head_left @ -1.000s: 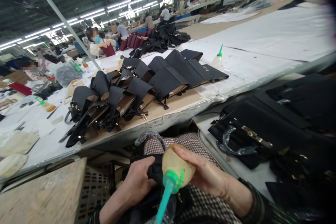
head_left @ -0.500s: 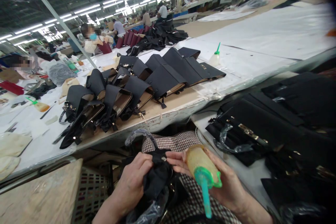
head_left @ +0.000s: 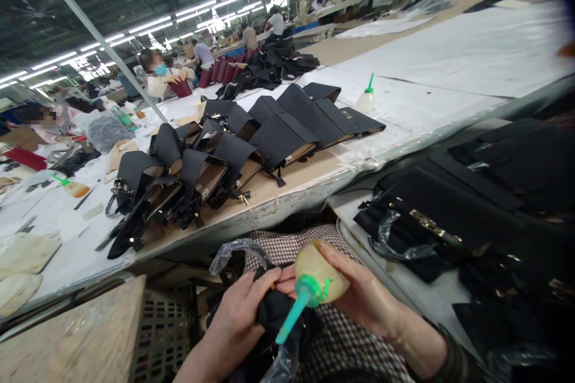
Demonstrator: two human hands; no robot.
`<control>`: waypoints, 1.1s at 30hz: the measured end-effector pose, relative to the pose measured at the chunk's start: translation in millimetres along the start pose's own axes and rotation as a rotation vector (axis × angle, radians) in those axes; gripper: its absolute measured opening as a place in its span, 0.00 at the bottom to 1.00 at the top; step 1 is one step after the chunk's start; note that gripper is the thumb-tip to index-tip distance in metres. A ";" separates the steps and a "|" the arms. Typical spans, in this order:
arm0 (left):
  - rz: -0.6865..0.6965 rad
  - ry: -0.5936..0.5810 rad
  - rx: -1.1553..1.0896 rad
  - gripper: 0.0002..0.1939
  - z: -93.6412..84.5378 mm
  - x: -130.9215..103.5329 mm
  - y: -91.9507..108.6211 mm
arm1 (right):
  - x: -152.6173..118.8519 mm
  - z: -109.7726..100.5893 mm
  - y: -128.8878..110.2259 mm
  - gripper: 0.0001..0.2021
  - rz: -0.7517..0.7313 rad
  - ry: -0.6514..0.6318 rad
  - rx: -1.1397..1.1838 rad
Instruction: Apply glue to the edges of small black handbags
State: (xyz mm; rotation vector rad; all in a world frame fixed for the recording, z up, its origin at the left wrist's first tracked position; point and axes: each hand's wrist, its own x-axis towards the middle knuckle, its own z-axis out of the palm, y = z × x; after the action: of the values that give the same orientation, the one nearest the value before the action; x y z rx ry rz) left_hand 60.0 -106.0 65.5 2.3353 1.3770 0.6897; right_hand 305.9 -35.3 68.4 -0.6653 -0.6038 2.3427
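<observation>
A black handbag point(head_left: 276, 311) with plastic-wrapped handles point(head_left: 240, 251) lies on my lap over a checked apron point(head_left: 309, 236). My left hand point(head_left: 242, 302) is closed on the bag's upper part. In my right hand point(head_left: 359, 287) is a squeeze bottle point(head_left: 317, 272) of yellowish glue-like liquid, its green nozzle tilted down to the left over the bag. The fingertips of my right hand reach behind the bottle to the bag, close to my left fingers. What they touch there is partly hidden.
Several black bag pieces point(head_left: 283, 131) stand on the white-covered table point(head_left: 426, 78) ahead. Other glue bottles point(head_left: 367, 96) are on it. Black handbags point(head_left: 431, 215) are stacked at right. A plastic crate point(head_left: 164, 329) and a board point(head_left: 72, 329) are at left. Co-workers point(head_left: 166, 75) sit beyond.
My right hand has moved left with the squeeze bottle, whose nozzle now points down-left instead of nearly straight down. My left hand has shifted slightly right, closer to the right fingertips.
</observation>
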 end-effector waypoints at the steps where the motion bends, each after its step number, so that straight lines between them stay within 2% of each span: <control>1: -0.023 0.020 -0.001 0.26 -1.2 0.0 -0.3 | -1.0 -2.3 -0.8 0.25 -0.032 -0.004 -0.013; 3: -0.089 0.072 -0.036 0.20 -5.5 -1.4 -2.2 | -4.4 -9.8 -2.9 0.25 -0.117 0.023 -0.023; 5: -0.147 0.104 -0.106 0.19 -11.4 -3.5 -4.8 | -8.4 -18.9 -3.3 0.23 -0.166 0.083 -0.020; 9: -0.223 0.111 -0.231 0.20 -20.2 -5.2 -8.2 | -10.4 -29.8 4.8 0.19 -0.086 0.085 -0.028; 12: -0.242 0.090 -0.262 0.20 -20.9 -3.1 -8.2 | -3.5 -30.1 13.6 0.24 -0.028 0.017 -0.071; 14: -0.240 0.069 -0.262 0.20 -20.0 -1.2 -8.0 | 2.5 -29.9 18.0 0.27 0.013 0.002 -0.088; 19: -0.176 0.049 -0.220 0.22 -17.8 0.9 -9.4 | 6.0 -31.2 25.4 0.24 0.072 0.055 -0.054; 26: -0.180 0.029 -0.233 0.25 -13.0 -0.1 -18.0 | -4.6 -14.2 34.4 0.20 -0.026 0.057 -0.088; 33: -0.089 0.127 -0.190 0.21 5.0 0.3 -29.0 | 1.4 3.0 27.2 0.26 -0.125 0.010 -0.231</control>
State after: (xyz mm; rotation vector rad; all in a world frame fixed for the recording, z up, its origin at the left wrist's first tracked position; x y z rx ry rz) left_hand 42.2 -92.3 46.4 2.1022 1.3927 0.9135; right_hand 291.4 -54.2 55.0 -0.7198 -0.8953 2.1713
